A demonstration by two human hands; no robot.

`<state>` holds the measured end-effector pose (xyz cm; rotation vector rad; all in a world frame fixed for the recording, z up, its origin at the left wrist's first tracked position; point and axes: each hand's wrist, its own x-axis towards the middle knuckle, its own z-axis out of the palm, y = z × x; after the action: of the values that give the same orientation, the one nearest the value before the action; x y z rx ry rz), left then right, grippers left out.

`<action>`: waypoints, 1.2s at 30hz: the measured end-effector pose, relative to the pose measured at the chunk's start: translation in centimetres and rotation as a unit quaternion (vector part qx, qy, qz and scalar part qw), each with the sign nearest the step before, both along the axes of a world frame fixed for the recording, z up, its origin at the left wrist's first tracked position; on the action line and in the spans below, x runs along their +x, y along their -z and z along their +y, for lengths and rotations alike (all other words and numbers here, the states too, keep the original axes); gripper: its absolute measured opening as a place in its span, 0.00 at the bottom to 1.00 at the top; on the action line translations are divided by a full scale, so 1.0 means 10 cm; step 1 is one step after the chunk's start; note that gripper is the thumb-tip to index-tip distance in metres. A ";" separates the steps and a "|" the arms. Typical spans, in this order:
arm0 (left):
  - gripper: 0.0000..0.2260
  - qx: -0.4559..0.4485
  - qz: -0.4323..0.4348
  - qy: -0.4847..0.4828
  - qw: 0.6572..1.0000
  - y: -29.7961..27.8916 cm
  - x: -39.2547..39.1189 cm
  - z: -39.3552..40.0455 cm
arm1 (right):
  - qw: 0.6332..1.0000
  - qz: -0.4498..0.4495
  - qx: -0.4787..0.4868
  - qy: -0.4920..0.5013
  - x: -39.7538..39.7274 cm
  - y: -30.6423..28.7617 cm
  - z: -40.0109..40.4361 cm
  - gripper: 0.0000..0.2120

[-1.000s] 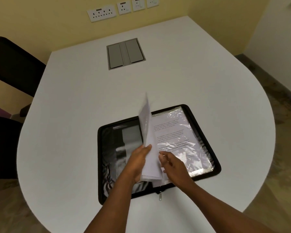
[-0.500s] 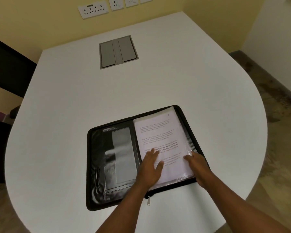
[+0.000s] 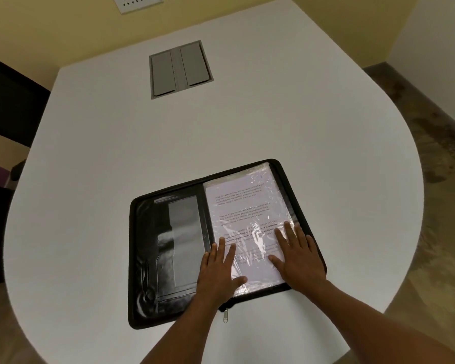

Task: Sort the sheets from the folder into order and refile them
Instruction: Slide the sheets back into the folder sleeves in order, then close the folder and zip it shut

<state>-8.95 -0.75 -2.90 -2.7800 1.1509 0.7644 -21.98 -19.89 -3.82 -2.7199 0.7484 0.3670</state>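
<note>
A black zip folder (image 3: 166,261) lies open on the white table (image 3: 116,153) near its front edge. Its right half holds printed sheets (image 3: 243,206) under a shiny clear plastic sleeve. Its left half is a black pocket panel with a grey strip. My left hand (image 3: 218,271) lies flat, fingers spread, on the lower left corner of the sheets by the folder's spine. My right hand (image 3: 297,254) presses flat on the lower right part of the sheets. Neither hand grips anything. A zip pull (image 3: 225,315) hangs at the folder's front edge.
A grey double-flap cable hatch (image 3: 180,69) is set into the table at the back. Wall sockets (image 3: 137,1) sit above the table's far edge. A dark chair (image 3: 8,101) stands at the left. The table's rounded edge drops to floor (image 3: 431,206) on the right.
One second ago both hands held a bundle of sheets upright over the folder. The sheets now lie flat in the right half under plastic, and both hands have spread flat on them.
</note>
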 end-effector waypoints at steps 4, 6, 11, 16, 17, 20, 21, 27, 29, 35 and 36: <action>0.41 0.003 0.006 0.012 1.000 0.06 0.01 0.02 | 1.000 -0.015 -0.020 0.000 -0.09 0.18 -0.07 0.36; 0.40 0.004 0.003 0.025 1.000 0.11 0.01 0.06 | 0.999 -0.022 -0.031 -0.002 -0.11 0.23 -0.09 0.35; 0.39 0.001 -0.012 0.039 0.999 0.17 0.04 0.08 | 0.999 -0.027 -0.047 -0.002 -0.12 0.27 -0.10 0.35; 0.38 -0.088 -0.006 -0.016 0.996 0.12 0.05 0.20 | 0.998 -0.014 -0.058 -0.001 -0.10 0.20 -0.07 0.35; 0.37 -0.115 -0.013 -0.043 0.992 0.09 0.06 0.28 | 0.998 -0.016 -0.061 0.002 -0.07 0.16 -0.05 0.35; 0.35 -0.152 -0.069 -0.108 0.980 0.04 0.18 0.62 | 0.996 -0.056 -0.063 0.007 0.06 0.01 0.10 0.34; 0.35 -0.154 -0.091 -0.140 0.974 0.02 0.25 0.75 | 0.996 -0.068 -0.065 0.004 0.10 -0.03 0.16 0.34; 0.29 -0.125 -0.077 -0.420 0.896 0.10 0.71 1.52 | 0.991 -0.086 -0.047 0.095 0.17 -0.03 0.33 0.35; 0.27 -0.127 -0.036 -0.464 0.876 0.09 0.78 1.65 | 0.992 -0.061 -0.042 0.103 0.14 -0.04 0.31 0.37; 0.21 -0.165 0.001 -0.492 0.855 0.12 0.81 1.72 | 0.991 -0.023 -0.008 -0.128 0.21 0.02 0.69 0.37; 0.20 -0.169 0.001 -0.499 0.850 0.11 0.82 1.72 | 0.987 -0.024 -0.004 -0.157 0.26 0.02 0.82 0.36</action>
<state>-0.78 16.46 -4.03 -3.5999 -0.3416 0.5953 -19.33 -11.69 -3.97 -2.8441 0.3053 0.3661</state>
